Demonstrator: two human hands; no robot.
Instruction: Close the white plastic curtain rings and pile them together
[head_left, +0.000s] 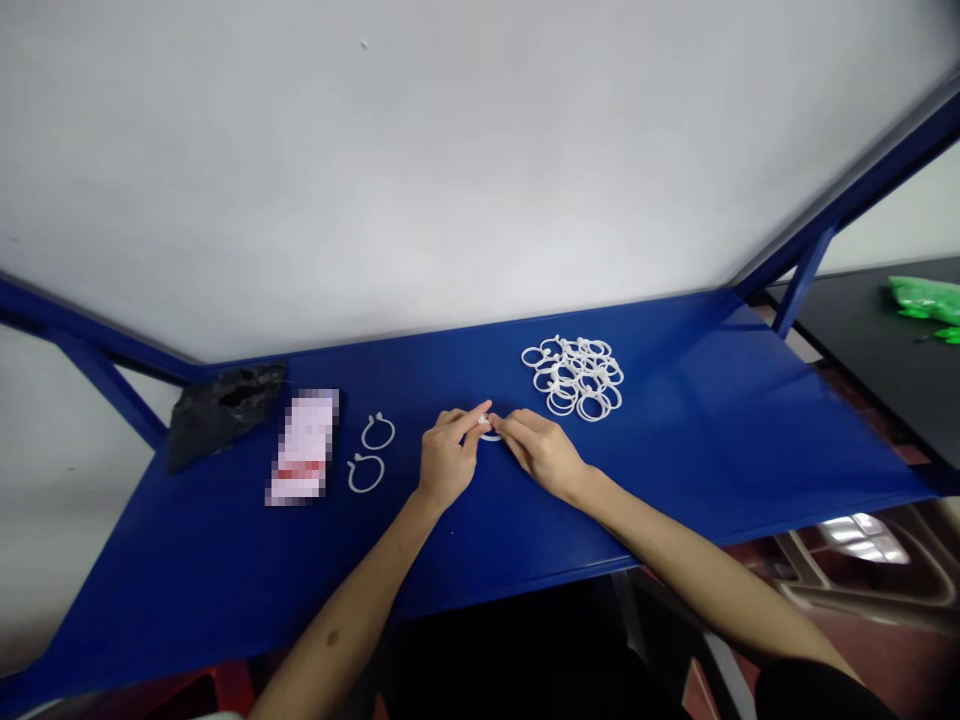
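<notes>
Both of my hands meet over the middle of the blue table, gripping one white plastic ring (491, 437). My left hand (448, 455) pinches the ring's upper left part, where a small white knob shows by the thumb and forefinger. From the other side, my right hand (544, 452) has its fingers closed on the ring too. Fingers hide most of this ring. Left of my hands lie two separate white rings, an upper one (391, 433) and a lower one (382, 474), each with a gap and small end knobs. Beyond my right hand is a pile of white rings (574, 372).
A phone (306, 445) with a blurred screen lies on the blue table (517, 535), beside a crumpled black plastic bag (225, 405). A white wall (450, 180) rises behind. At right stand a black table (870, 350) with a green bag (930, 300) and a chair (862, 575).
</notes>
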